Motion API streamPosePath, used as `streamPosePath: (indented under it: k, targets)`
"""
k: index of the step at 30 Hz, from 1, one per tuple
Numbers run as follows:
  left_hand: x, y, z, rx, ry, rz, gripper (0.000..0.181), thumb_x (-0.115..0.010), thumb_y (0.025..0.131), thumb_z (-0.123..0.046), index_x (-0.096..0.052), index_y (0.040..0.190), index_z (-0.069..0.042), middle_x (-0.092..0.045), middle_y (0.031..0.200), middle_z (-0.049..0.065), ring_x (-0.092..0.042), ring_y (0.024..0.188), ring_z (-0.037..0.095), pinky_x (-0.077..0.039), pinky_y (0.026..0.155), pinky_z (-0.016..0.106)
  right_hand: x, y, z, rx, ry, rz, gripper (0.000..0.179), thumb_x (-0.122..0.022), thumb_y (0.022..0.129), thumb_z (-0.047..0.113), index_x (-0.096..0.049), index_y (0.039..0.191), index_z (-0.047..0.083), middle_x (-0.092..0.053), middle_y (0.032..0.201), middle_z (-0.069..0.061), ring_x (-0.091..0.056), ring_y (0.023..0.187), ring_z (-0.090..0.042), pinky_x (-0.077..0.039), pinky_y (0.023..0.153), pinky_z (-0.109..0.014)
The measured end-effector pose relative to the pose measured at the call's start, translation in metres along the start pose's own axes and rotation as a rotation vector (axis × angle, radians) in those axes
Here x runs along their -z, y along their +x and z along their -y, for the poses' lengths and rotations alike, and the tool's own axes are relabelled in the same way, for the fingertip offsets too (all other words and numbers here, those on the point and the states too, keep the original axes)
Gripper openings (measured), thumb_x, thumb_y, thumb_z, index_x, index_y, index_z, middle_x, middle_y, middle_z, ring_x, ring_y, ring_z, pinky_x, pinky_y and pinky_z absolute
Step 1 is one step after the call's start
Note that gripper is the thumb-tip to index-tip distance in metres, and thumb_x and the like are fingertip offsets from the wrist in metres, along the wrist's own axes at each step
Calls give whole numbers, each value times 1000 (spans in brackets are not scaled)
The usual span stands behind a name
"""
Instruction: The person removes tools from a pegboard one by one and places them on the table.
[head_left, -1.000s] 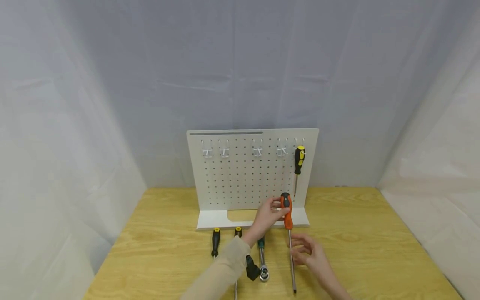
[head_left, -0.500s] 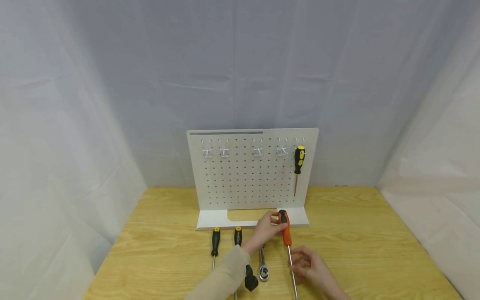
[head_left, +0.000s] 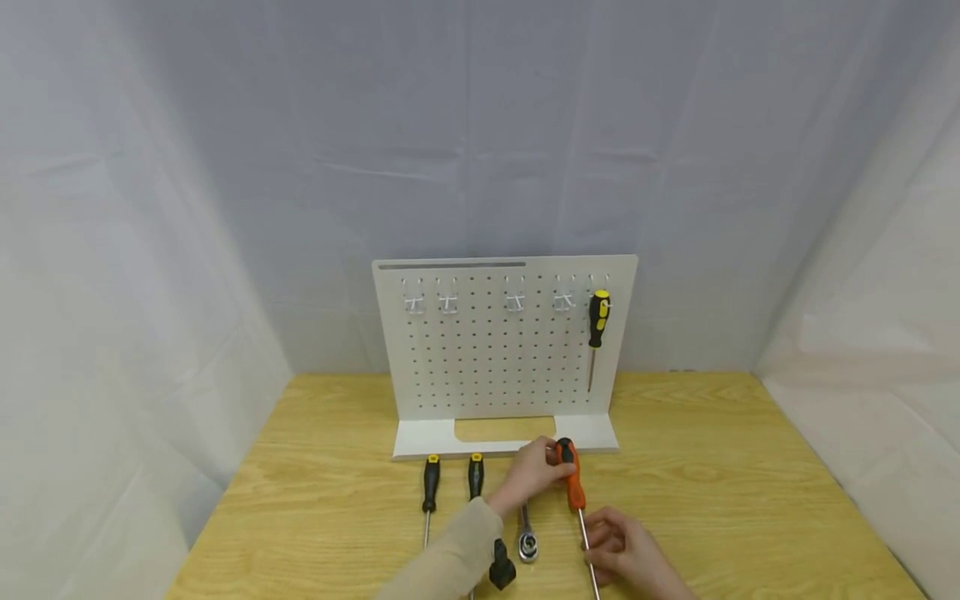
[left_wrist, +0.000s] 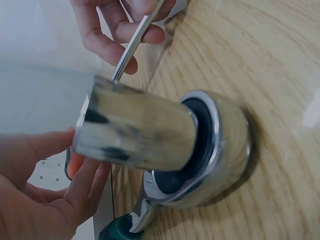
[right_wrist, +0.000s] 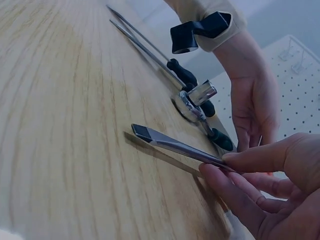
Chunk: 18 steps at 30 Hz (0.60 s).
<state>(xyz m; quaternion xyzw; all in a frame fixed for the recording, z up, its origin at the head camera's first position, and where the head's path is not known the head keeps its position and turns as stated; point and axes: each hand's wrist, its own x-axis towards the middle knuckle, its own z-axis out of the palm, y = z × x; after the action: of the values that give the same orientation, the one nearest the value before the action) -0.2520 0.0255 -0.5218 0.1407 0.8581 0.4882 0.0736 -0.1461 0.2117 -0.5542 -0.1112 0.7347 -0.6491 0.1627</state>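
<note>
A slotted screwdriver with an orange-and-black handle slants over the table in front of the pegboard. My left hand grips that handle between thumb and fingers. Farther down, my right hand pinches the steel shaft; the flat tip points away from it, close over the wood with a shadow beside it. In the left wrist view a chrome socket on the ratchet wrench hides part of the screwdriver. My left forearm covers part of the ratchet's green handle.
A white pegboard stands behind, with several clear hooks along its top. On its right hook hangs a yellow-and-black screwdriver. Two black-handled screwdrivers lie to the left, one partly under my left sleeve.
Both hands have moved down toward the front of the table together with the orange-handled screwdriver, away from the pegboard. The hung screwdriver and the tools on the table stay put.
</note>
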Motion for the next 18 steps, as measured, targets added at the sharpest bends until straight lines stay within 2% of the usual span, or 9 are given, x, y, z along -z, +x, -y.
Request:
streamPosePath:
  k: [3,6,12,18]
  targets:
    - [0,-3,-2,-13,35,-1,45,-82,85,-18,-62,118,4,-73,93,12,-64,81,16,-53,71,27,-1,-2,1,-12,-8,2,40,-71,88,-5,-49,119,-18,-67,91,-12,-67,75,-13,-61,60,-29]
    - [-1,-5,-2,-14,34,4,50,-83,85,-19,-59,123,3,-73,92,11,-63,79,14,-53,71,27,-3,-4,3,-21,-13,-5,40,-73,87,-4,-50,118,-17,-66,89,-10,-66,74,-14,-62,60,-31]
    - [-2,-6,-1,-15,47,4,51,-84,84,-19,-58,123,2,-72,88,9,-61,77,13,-51,70,28,-7,-8,3,-22,-51,-19,37,-71,88,-6,-51,116,-17,-64,88,-7,-65,73,-13,-62,58,-32]
    - [-4,-7,1,-28,80,-12,50,-85,83,-19,-58,121,0,-72,87,7,-60,76,12,-49,69,26,-11,-9,5,13,-127,-36,32,-69,85,-9,-55,113,-16,-63,90,-13,-63,67,-9,-62,56,-30]
